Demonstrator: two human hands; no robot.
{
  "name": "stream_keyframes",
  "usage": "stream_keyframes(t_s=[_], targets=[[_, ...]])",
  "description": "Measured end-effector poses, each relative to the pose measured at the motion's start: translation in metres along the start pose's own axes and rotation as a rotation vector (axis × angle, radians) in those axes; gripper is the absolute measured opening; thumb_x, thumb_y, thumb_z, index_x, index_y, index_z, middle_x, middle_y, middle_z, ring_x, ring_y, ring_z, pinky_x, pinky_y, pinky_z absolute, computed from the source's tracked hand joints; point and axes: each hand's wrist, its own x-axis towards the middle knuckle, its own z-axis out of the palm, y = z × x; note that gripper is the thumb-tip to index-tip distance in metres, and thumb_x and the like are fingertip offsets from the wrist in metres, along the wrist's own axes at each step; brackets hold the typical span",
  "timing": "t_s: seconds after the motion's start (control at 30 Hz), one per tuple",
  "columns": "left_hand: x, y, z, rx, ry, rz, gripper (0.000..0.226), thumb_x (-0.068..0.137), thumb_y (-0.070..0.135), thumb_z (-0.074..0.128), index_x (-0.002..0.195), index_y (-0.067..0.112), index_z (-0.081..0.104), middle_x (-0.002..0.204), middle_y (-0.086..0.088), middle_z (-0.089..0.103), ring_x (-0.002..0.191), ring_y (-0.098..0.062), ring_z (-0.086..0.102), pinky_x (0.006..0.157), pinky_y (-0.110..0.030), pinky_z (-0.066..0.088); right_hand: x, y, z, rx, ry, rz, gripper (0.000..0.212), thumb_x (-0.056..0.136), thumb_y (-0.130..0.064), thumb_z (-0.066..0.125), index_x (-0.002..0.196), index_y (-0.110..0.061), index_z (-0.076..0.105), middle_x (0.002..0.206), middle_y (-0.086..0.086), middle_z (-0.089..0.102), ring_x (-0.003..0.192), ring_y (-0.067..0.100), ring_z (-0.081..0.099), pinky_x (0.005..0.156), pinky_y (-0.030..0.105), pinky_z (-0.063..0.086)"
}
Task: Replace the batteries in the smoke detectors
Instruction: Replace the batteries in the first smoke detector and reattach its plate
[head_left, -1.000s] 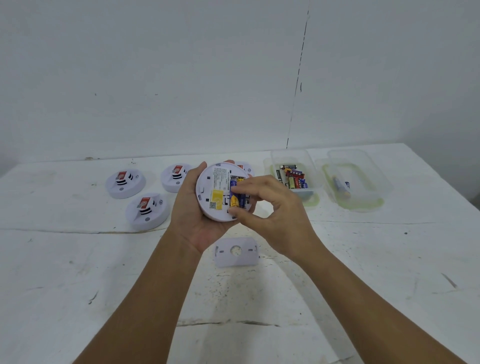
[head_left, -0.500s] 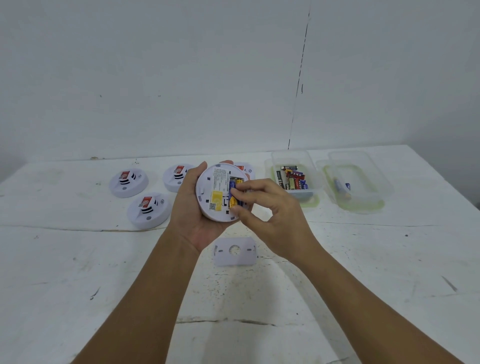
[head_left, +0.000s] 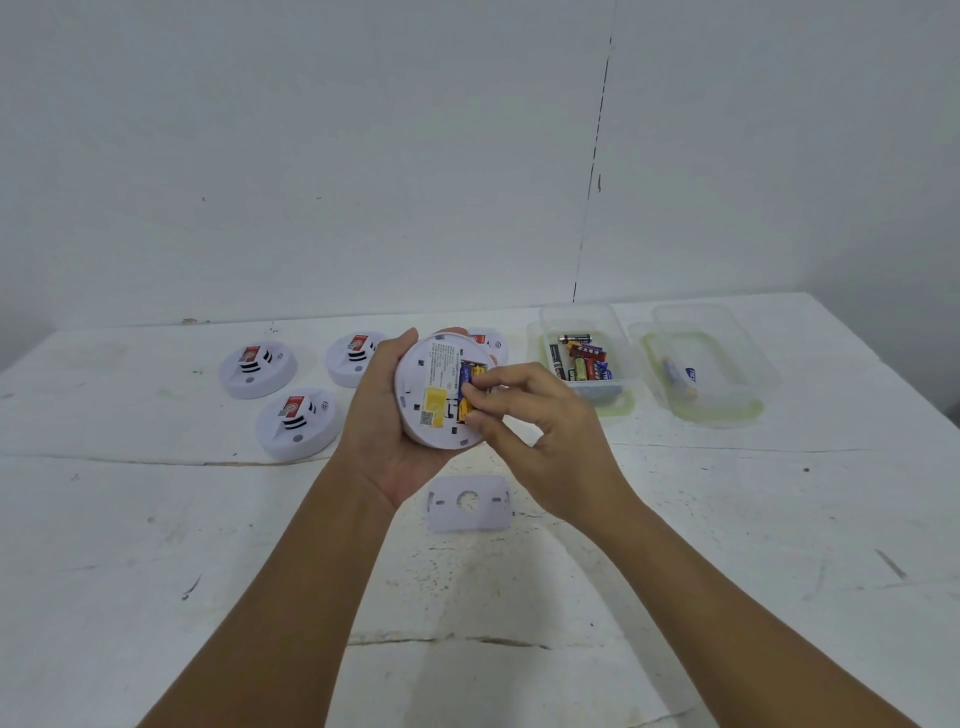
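My left hand (head_left: 382, 421) grips a round white smoke detector (head_left: 431, 397) above the table, its back with a yellow label facing me. Blue-and-yellow batteries (head_left: 467, 387) sit in its open compartment. My right hand (head_left: 540, 431) pinches one of them with thumb and fingertips. The white cover plate (head_left: 467, 503) lies flat on the table just below my hands. Three more detectors lie face up: at far left (head_left: 257, 369), front left (head_left: 296, 423) and behind my left hand (head_left: 350, 358). Another (head_left: 491, 343) is mostly hidden behind the held one.
A clear plastic box (head_left: 584, 322) holds several loose batteries at the right. Further right, a second clear box (head_left: 727, 358) holds one battery (head_left: 675, 376). The white table (head_left: 727, 545) is scuffed and cracked, and a white wall rises right behind it.
My right fingers have shifted slightly on the battery in the compartment. The view has drifted a little; the detector and left hand stay where they were.
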Motion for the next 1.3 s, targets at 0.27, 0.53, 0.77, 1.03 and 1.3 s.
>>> stream_keyframes(t_s=[0.27,0.53,0.77,1.03,1.3], targets=[[-0.003,0.004,-0.005,-0.021,0.008,-0.026,0.040,0.099,0.049,0.046,0.104,0.017,0.070,0.101,-0.013,0.070,0.080,-0.024,0.066,0.066,-0.033,0.052,0.003,-0.001,0.008,0.083,-0.022,0.109,0.023,0.091,-0.016,0.081,0.113,-0.021,0.081,0.113,-0.010,0.068,0.110,0.009,0.067,0.093,0.027,0.058],[-0.004,0.009,-0.012,0.005,0.049,-0.016,0.038,0.097,0.048,0.049,0.105,0.018,0.069,0.101,-0.012,0.070,0.085,-0.025,0.063,0.077,-0.037,0.045,0.007,-0.004,0.018,0.126,-0.023,0.132,0.025,0.089,-0.014,0.082,0.113,-0.021,0.081,0.108,-0.008,0.069,0.105,0.011,0.069,0.090,0.029,0.059],[0.000,0.012,-0.016,0.032,0.088,-0.014,0.040,0.102,0.049,0.045,0.106,0.017,0.070,0.100,-0.014,0.070,0.085,-0.028,0.067,0.081,-0.041,0.053,0.017,-0.005,0.020,0.332,-0.055,0.328,0.026,0.080,-0.008,0.089,0.099,-0.025,0.083,0.101,-0.005,0.072,0.085,0.006,0.070,0.083,0.024,0.058],[0.004,0.007,-0.020,0.154,0.155,0.005,0.038,0.101,0.048,0.047,0.105,0.019,0.071,0.095,-0.011,0.073,0.080,-0.027,0.069,0.085,-0.043,0.051,0.027,0.002,0.020,0.383,-0.128,0.531,0.023,0.073,-0.013,0.095,0.089,-0.014,0.078,0.081,0.005,0.078,0.079,0.034,0.074,0.080,0.048,0.063],[0.004,0.009,-0.042,0.146,0.268,0.040,0.040,0.103,0.048,0.048,0.113,0.020,0.075,0.107,-0.011,0.075,0.098,-0.033,0.068,0.091,-0.050,0.056,0.012,0.015,0.017,0.076,-0.229,0.406,0.029,0.083,-0.039,0.087,0.084,-0.025,0.062,0.082,-0.009,0.060,0.070,0.006,0.052,0.067,0.025,0.047]])
